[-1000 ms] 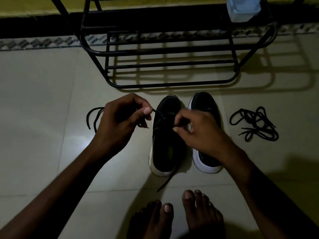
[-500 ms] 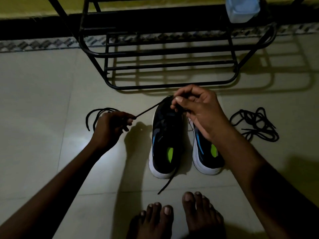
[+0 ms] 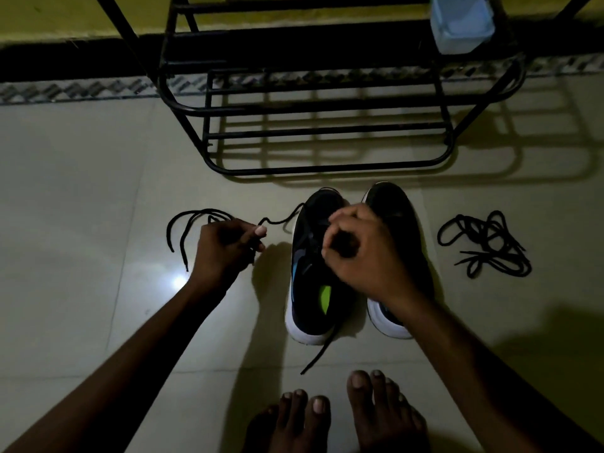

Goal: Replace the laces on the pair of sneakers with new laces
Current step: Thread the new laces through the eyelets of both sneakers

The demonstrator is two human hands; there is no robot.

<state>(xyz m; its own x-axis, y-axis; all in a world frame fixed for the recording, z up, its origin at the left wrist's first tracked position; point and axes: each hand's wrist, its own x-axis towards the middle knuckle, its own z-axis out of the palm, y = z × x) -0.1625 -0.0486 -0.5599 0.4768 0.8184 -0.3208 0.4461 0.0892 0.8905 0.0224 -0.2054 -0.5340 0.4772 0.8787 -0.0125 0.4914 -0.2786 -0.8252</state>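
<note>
Right hand (image 3: 362, 253) lower, hiding eyelets.

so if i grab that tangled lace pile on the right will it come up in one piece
Probably floppy: the lace pile lies in limp loops on the floor. Likely light, and the overlapping strands may lift together, with loose ends dangling.

No readable text, label, brand, number or sign is showing anywhere you are looking. The sneakers (image 3: 313, 273) are carrying only coloured patches, blue and green, with no legible lettering. The pale box (image 3: 461, 21) on the rack (image 3: 327, 135) is showing blurred, unreadable faces.
</note>
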